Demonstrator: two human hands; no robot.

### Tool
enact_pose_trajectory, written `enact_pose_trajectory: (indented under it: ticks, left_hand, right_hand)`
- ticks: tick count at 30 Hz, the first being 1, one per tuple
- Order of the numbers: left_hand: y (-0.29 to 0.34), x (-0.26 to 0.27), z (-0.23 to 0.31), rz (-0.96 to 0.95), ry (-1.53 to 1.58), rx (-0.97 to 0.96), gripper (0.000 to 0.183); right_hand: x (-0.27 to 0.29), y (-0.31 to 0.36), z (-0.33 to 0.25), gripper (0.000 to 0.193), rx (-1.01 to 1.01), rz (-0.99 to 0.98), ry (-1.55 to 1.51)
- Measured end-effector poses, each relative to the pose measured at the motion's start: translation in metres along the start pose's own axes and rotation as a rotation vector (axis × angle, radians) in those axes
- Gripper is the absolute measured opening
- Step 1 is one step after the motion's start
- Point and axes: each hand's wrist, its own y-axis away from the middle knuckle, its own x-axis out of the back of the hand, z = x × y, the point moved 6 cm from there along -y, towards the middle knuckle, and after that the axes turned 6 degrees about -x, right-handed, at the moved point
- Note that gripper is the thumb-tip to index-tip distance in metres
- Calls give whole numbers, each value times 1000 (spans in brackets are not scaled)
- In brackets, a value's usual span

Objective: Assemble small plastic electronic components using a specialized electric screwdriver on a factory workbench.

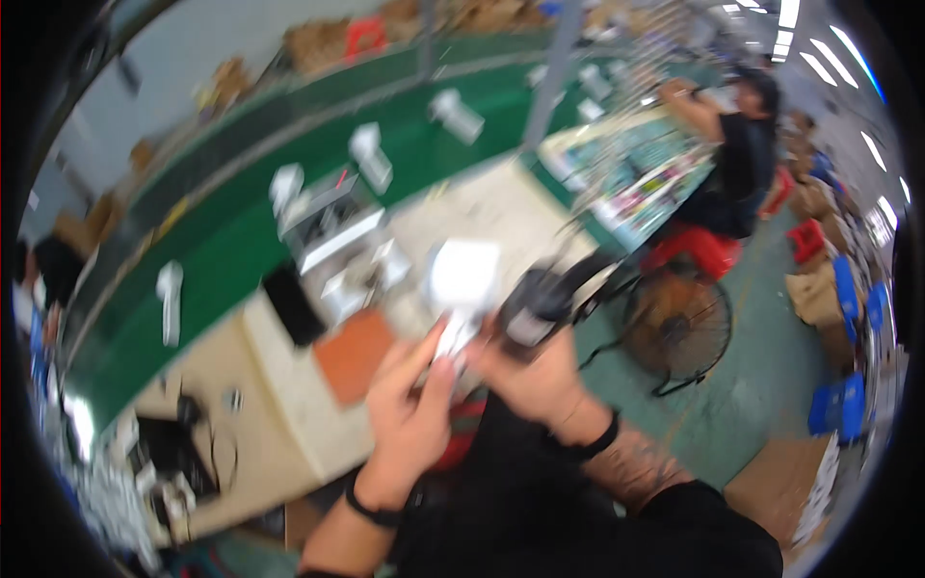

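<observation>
A white handheld device (464, 275) with a broad head and a slim handle is in front of me over the bench. My left hand (409, 405) is closed on its handle, thumb and fingers at the lower end. In my right hand (544, 385) is a black cylindrical tool (535, 306), its body slanting up beside the device's head; motion blur hides its exact kind. The right fingertips come close to the handle, and I cannot tell whether they touch it. Left of the device, an orange-brown pad (355, 354) lies on the bench near a black flat object (293, 303).
A metal box-like fixture (332, 223) and small white parts (390, 262) stand on the bench (279, 385). Beyond runs a green conveyor (226, 223) carrying several similar white devices. To the right are a floor fan (677, 323), a red stool (692, 252) and a seated co-worker (737, 159).
</observation>
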Motion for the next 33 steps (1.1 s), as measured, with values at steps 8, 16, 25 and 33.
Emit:
enact_pose_trajectory:
  ticks: [8, 16, 25, 33]
  left_hand:
    - [15, 16, -21, 133, 194, 26, 35]
    - [25, 13, 15, 51, -154, -253, 49]
    - [11, 49, -38, -24, -290, 10, 29]
    - [-10, 113, -99, -240, -597, -32, 32]
  right_hand:
    - [-33, -5, 21, 32, -62, -132, -175]
    - [-22, 5, 16, 47, -74, -238, -258]
    - [-14, -11, 54, 50, -13, -1, -197]
    - [-56, -85, -23, 90, 544, -70, -113]
